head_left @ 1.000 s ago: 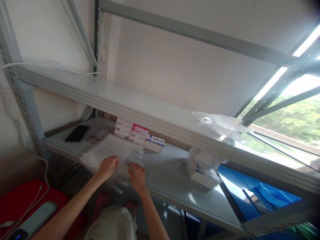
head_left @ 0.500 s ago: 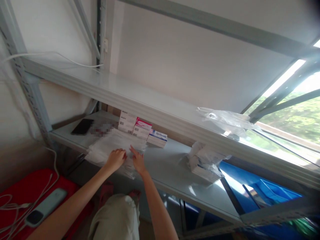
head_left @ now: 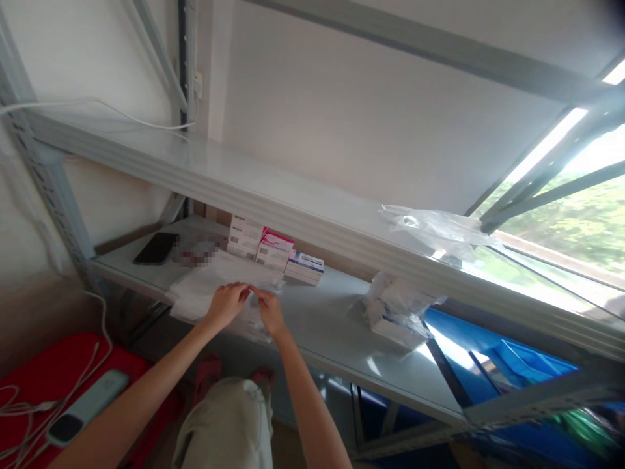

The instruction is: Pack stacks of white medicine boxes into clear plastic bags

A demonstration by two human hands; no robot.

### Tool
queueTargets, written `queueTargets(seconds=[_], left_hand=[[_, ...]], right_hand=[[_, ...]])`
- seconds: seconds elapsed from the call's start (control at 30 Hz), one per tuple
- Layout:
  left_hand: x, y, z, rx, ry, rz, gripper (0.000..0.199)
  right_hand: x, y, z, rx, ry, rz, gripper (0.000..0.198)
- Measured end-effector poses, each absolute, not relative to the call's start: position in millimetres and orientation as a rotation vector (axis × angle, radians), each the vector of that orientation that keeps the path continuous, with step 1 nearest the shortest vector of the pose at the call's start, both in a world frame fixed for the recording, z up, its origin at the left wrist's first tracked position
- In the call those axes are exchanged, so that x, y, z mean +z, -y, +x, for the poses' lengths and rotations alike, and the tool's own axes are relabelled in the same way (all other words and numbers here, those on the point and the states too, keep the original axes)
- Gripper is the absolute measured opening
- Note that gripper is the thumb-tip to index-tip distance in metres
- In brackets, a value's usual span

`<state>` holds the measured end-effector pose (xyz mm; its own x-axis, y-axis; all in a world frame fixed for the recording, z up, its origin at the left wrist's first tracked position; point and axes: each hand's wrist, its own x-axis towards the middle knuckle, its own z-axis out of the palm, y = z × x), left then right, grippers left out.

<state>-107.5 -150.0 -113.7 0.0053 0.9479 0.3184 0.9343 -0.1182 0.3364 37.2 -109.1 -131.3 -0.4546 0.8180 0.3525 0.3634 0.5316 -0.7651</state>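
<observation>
Thin clear plastic bags [head_left: 198, 286] lie spread in a flat pile on the lower shelf, below both hands. My left hand [head_left: 228, 303] is closed in a pinch over the pile, apparently on the edge of a clear bag. Close by on the right, my right hand [head_left: 268, 309] pinches at the same spot, its index fingertip meeting the left fingers. The film between the fingertips is hard to make out. Just behind the pile stand white boxes [head_left: 244, 238], a pink-and-white box [head_left: 275, 249] and a stack of blue-and-white boxes [head_left: 305, 268].
A black phone [head_left: 156, 248] lies left on the lower shelf [head_left: 336, 319]. Bagged white boxes [head_left: 393, 316] sit to the right. Above runs the upper shelf's edge [head_left: 293, 215], with a crumpled plastic bag [head_left: 430, 225] on it. A red surface [head_left: 73, 352] holds cables and a pale device [head_left: 88, 407].
My right index finger has moved from pointing on the bags to meet my left fingertips in a pinch. The view has shifted slightly.
</observation>
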Motion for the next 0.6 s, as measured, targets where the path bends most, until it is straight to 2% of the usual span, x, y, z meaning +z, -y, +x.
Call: queueTargets(seconds=[0.17, 0.27, 0.33, 0.43, 0.6], left_hand=[[-82, 153, -108, 0.925, -1.844, 2.265, 0.02], [-58, 151, -103, 1.094, -1.729, 2.135, 0.025], [-46, 149, -93, 1.243, -1.567, 1.992, 0.028], [-39, 147, -63, 1.419, -1.274, 1.722, 0.032], [-51, 163, -13, 1.373, -1.077, 1.607, 0.034]], right_hand=[[-113, 111, 63, 0.493, 2.12, -1.124, 0.048], [-101, 106, 90, 0.451, 2.019, -1.193, 0.04], [-92, 102, 107, 0.515, 1.898, -1.17, 0.037], [-77, 98, 128, 0.736, 1.747, -1.029, 0.043], [-57, 100, 144, 1.034, 1.642, -0.905, 0.048]])
